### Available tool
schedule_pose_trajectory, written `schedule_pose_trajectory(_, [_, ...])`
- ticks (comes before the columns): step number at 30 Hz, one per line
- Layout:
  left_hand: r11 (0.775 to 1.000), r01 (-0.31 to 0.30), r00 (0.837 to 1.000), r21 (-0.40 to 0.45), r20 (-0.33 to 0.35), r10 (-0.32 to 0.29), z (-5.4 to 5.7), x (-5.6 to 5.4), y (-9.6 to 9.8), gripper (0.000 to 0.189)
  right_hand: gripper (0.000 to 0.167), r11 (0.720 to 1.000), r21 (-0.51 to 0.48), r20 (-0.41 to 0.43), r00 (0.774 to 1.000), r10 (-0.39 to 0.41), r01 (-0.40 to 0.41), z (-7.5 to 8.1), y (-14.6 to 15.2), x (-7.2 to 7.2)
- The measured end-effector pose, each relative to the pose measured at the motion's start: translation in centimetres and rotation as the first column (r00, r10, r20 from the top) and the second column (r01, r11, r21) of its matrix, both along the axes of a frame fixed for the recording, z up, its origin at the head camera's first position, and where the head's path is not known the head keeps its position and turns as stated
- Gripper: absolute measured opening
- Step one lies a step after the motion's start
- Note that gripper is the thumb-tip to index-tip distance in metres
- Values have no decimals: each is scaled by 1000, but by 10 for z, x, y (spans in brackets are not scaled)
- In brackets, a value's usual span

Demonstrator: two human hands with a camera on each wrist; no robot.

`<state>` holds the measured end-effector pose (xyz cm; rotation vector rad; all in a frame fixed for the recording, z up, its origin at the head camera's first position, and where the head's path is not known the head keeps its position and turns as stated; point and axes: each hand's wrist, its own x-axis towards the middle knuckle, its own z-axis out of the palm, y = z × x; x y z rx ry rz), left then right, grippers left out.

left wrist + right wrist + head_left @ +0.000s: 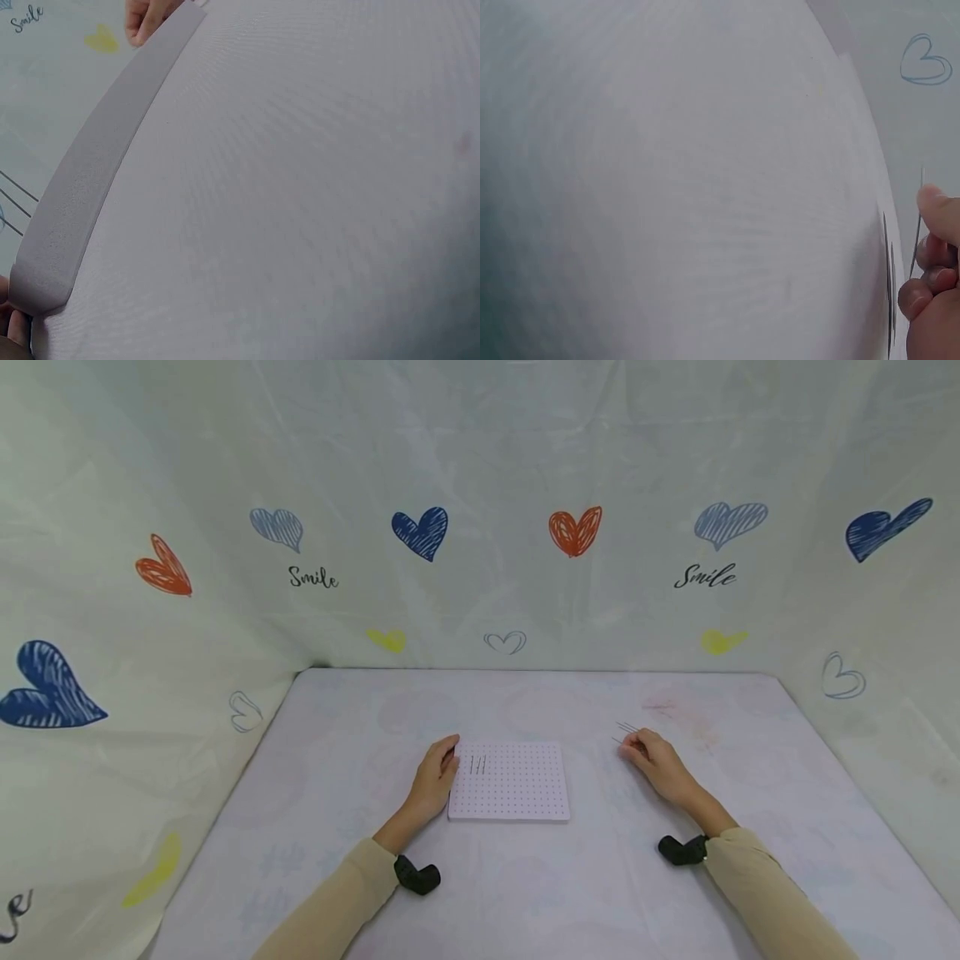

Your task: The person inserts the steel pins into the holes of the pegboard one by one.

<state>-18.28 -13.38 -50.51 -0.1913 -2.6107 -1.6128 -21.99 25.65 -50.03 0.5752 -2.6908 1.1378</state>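
A white pegboard (pixel 525 785) with rows of small holes lies flat on the table. Three thin dark rods (pixel 477 765) stand in its upper left part, and they also show above the board's edge (pixel 112 150) in the left wrist view. My left hand (pixel 431 781) grips the left side of the board, thumb and fingers at its edge. To the right of the board, my right hand (pixel 660 767) pinches one thin metal rod (pixel 919 232) between thumb and fingers. Beside that hand, more thin rods (pixel 889 285) lie on the table.
The table (pixel 360 710) has a white cover with faint prints and a reddish smudge (pixel 686 718) at the back right. A pale curtain (pixel 480 460) with printed hearts hangs behind it and along its sides.
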Motion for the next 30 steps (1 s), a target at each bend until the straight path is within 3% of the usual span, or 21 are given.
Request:
schedule_pose_trajectory(7, [1000, 0, 1000, 3, -15, 0, -1, -1, -1, 43, 10, 997, -80, 20, 1000, 7, -5, 6, -6, 0])
schedule_pose_trajectory(17, [1000, -3, 1000, 4, -19, 3, 0, 1, 1, 43, 24, 964, -260, 217, 976, -5, 63, 16, -10, 3])
schedule_pose_trajectory(23, [1000, -2, 1000, -1, -22, 2, 0, 0, 0, 43, 19, 929, -364, 221, 975, 20, 64, 19, -16, 3])
schedule_pose_trajectory(30, [1000, -1, 1000, 9, -18, 1, 0, 1, 0, 43, 20, 917, -387, 229, 974, -3, 94, 14, -18, 1])
